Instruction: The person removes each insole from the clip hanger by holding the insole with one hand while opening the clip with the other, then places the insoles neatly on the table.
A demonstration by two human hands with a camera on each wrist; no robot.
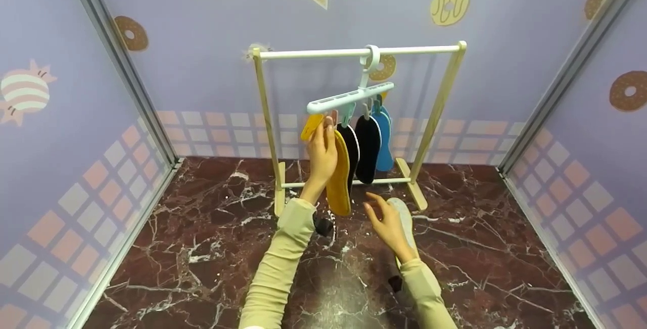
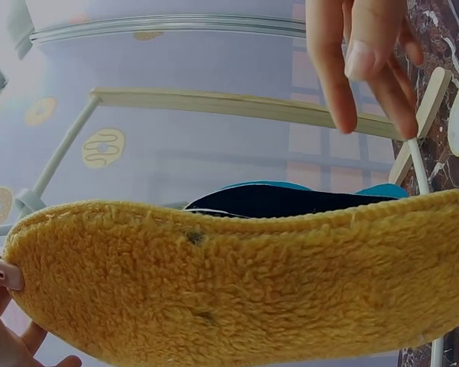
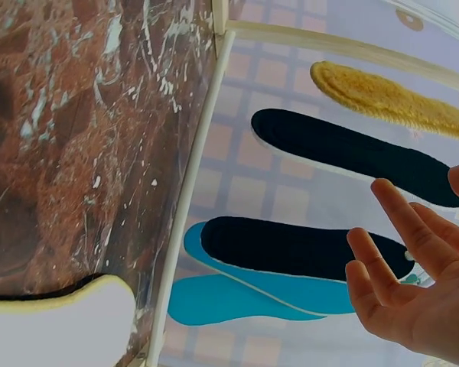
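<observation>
My left hand (image 1: 323, 157) is raised to the front end of a white clip hanger (image 1: 349, 98) and pinches a pink clip (image 2: 6, 274). A fuzzy yellow insole (image 1: 337, 187) hangs from that clip, heel and toe roughly vertical. Behind it, two black insoles (image 1: 368, 149) and blue insoles (image 3: 237, 302) hang from other clips. An orange clip (image 1: 312, 127) sits beside my left fingers, with nothing in it. Lower and to the right, my right hand (image 1: 388, 224) hovers with spread fingers, holding nothing. A pale insole (image 1: 403, 212) with a yellow edge lies beneath it.
The hanger hooks over the white top bar (image 1: 313, 54) of a wooden rack (image 1: 440, 111). The rack's feet (image 1: 412, 187) stand on a dark red marbled surface (image 1: 202, 258). Purple patterned walls (image 1: 212, 41) enclose the back and both sides.
</observation>
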